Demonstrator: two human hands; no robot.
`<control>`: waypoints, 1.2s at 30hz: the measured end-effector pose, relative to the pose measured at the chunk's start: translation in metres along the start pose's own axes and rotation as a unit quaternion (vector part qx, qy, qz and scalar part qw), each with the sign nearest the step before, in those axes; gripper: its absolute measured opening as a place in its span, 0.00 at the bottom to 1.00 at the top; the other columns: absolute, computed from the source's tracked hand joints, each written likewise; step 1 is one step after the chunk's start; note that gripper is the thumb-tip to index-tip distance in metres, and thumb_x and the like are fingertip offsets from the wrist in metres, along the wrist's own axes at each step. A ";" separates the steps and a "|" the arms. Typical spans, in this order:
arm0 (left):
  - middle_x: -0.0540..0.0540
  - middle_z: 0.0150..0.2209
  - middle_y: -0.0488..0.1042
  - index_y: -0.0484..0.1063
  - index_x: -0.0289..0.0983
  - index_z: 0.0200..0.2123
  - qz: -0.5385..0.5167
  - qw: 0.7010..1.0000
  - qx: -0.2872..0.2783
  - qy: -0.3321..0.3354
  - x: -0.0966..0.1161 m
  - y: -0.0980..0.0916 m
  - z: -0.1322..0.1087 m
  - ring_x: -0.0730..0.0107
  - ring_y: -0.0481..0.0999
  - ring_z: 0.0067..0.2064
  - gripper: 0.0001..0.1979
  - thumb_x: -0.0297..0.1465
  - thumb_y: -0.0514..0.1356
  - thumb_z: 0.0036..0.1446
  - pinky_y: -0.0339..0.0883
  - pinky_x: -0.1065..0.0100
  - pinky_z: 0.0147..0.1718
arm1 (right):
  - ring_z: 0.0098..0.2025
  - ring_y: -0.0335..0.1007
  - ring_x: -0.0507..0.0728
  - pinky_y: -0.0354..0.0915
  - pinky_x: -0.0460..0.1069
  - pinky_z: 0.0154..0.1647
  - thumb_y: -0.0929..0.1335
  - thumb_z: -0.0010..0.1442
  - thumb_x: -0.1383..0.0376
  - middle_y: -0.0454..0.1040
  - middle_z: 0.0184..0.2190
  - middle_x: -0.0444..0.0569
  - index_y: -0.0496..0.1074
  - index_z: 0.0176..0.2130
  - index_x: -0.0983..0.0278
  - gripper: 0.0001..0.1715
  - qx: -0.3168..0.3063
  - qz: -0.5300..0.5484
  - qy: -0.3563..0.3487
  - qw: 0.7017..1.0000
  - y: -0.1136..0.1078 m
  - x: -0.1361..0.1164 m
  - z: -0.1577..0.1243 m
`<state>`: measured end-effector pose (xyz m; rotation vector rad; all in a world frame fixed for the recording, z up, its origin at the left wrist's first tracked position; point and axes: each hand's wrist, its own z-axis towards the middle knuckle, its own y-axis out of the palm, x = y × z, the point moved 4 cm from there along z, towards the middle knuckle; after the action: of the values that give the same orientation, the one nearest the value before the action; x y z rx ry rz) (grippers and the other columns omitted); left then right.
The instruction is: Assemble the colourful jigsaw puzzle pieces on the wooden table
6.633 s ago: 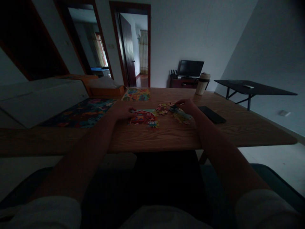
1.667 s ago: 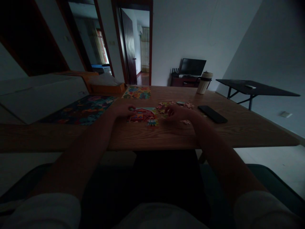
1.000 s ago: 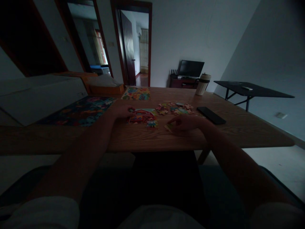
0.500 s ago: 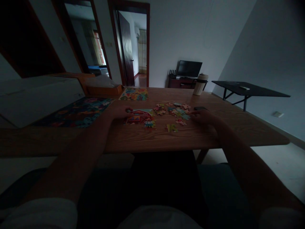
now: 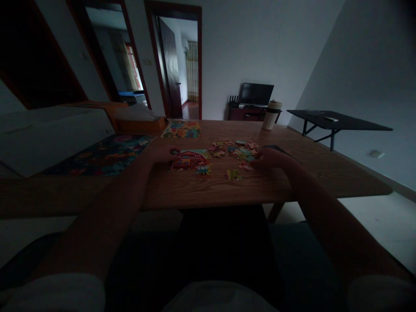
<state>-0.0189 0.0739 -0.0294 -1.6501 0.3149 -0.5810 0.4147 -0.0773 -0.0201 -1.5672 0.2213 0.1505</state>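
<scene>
A partly joined jigsaw with a red barn [image 5: 190,158] lies on the wooden table [image 5: 208,190]. My left hand [image 5: 162,153] rests on its left edge, fingers curled onto it. Loose colourful puzzle pieces [image 5: 235,148] are scattered to the right of it. My right hand [image 5: 272,158] lies at the right side of that heap, fingers bent toward a piece [image 5: 246,166]; the dim light hides whether it grips anything. A single greenish piece [image 5: 233,174] lies alone nearer me.
A dark finished puzzle mat [image 5: 100,154] lies at the left, a colourful picture sheet [image 5: 180,128] further back, an orange box [image 5: 138,123] behind. A tumbler [image 5: 270,115] stands at the far right. A black side table [image 5: 338,122] is beyond.
My right hand set a greenish piece down near the table's front, then moved right and back to the loose heap. My left hand stayed on the barn puzzle.
</scene>
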 end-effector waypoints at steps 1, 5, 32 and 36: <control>0.39 0.56 0.81 0.75 0.39 0.64 0.000 1.000 -0.004 -0.010 0.001 -0.001 -0.001 0.51 0.79 0.54 0.32 0.51 0.59 0.65 0.70 0.61 0.52 | 0.36 0.79 0.64 0.71 0.56 0.42 0.77 0.58 0.52 0.83 0.33 0.54 0.84 0.34 0.61 0.14 -0.001 0.005 0.001 1.000 -0.001 -0.002 0.000; 0.39 0.59 0.79 0.75 0.41 0.65 -0.005 0.999 -0.009 -0.031 0.002 -0.004 -0.003 0.49 0.79 0.56 0.31 0.50 0.61 0.64 0.70 0.60 0.53 | 0.38 0.79 0.64 0.72 0.56 0.43 0.76 0.58 0.58 0.84 0.35 0.53 0.84 0.36 0.61 0.09 -0.005 0.021 0.002 1.000 -0.002 -0.001 0.000; 0.42 0.51 0.83 0.75 0.43 0.63 -0.101 0.990 -0.090 0.044 0.075 0.012 -0.021 0.56 0.80 0.47 0.42 0.60 0.68 0.51 0.71 0.64 0.44 | 0.49 0.80 0.63 0.76 0.54 0.50 0.73 0.61 0.64 0.82 0.54 0.55 0.81 0.54 0.61 0.21 -0.047 0.095 -0.035 0.994 -0.016 0.018 0.029; 0.42 0.56 0.82 0.76 0.42 0.60 -0.097 0.990 -0.063 0.077 0.074 0.013 -0.017 0.55 0.79 0.53 0.34 0.55 0.65 0.56 0.69 0.63 0.51 | 0.50 0.81 0.64 0.75 0.57 0.55 0.71 0.60 0.67 0.84 0.53 0.53 0.84 0.50 0.58 0.19 -0.027 0.081 -0.069 0.994 -0.033 0.020 0.026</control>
<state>0.0354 0.0193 -0.0265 -1.7731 0.3095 -0.8526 0.4426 -0.0517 0.0072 -1.5860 0.2373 0.3932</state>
